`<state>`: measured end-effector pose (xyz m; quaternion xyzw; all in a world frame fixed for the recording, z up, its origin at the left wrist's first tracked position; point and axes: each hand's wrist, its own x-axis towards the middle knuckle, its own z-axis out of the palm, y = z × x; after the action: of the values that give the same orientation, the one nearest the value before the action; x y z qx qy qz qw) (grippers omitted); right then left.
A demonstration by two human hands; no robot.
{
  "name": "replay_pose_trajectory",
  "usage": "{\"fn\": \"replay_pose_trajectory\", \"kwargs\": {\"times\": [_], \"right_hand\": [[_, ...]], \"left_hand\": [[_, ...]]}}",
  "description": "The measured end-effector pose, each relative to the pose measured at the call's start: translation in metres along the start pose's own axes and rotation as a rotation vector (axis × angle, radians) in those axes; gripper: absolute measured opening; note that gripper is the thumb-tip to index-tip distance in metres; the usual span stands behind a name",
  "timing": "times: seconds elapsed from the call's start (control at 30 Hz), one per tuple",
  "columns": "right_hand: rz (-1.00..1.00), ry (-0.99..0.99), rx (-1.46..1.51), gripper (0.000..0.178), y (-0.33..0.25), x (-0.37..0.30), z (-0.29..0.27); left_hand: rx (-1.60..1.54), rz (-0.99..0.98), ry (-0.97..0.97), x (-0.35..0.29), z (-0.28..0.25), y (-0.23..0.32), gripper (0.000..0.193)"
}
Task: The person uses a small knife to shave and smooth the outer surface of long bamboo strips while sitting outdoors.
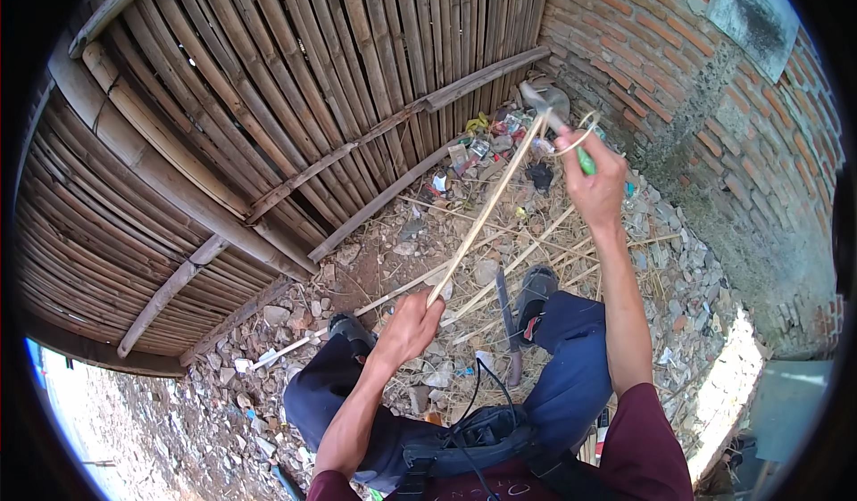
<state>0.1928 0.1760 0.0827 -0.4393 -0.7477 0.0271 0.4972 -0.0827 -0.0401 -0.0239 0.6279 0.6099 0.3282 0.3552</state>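
My left hand point(409, 327) is closed around the lower end of a long, pale bamboo strip point(486, 211), which slants up and away to the right. In my right hand point(594, 180) is a knife with a green handle point(586, 160). Its blade point(541, 105), smeared by motion, lies at the strip's far end; whether it touches the strip, I cannot tell. A thin curl of bamboo point(593, 122) loops beside the right hand's fingers. Between my legs a machete point(505, 309) with a dark blade lies on the ground.
More bamboo strips point(527, 258) and thin shavings cover the stony ground. A bamboo slat wall point(357, 55) rises on the left, a brick wall point(643, 46) on the right. Litter point(482, 149) gathers in their corner. My shoes point(537, 287) flank the machete; a dark pouch point(473, 438) sits at my waist.
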Motion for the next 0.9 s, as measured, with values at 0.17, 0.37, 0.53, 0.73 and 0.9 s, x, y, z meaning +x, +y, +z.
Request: {"fn": "replay_pose_trajectory", "kwargs": {"times": [0.17, 0.37, 0.53, 0.73, 0.9], "right_hand": [[0.059, 0.3, 0.052, 0.015, 0.1, 0.013, -0.029], [0.781, -0.259, 0.835, 0.014, -0.006, -0.027, -0.009], [-0.151, -0.198, 0.465, 0.009, -0.07, -0.069, 0.025], [-0.381, -0.447, 0.254, 0.012, -0.089, -0.101, 0.035], [-0.365, -0.423, 0.288, 0.013, -0.091, -0.104, 0.039]], "left_hand": [[-0.013, -0.028, -0.051, 0.0, -0.008, -0.003, 0.034], [-0.311, -0.157, -0.171, 0.004, -0.016, -0.033, 0.027], [-0.539, -0.357, -0.377, 0.011, -0.029, -0.016, 0.023], [-0.355, -0.247, -0.247, 0.011, -0.027, -0.011, 0.028], [-0.142, -0.083, -0.212, 0.01, -0.026, -0.018, 0.019]]}}
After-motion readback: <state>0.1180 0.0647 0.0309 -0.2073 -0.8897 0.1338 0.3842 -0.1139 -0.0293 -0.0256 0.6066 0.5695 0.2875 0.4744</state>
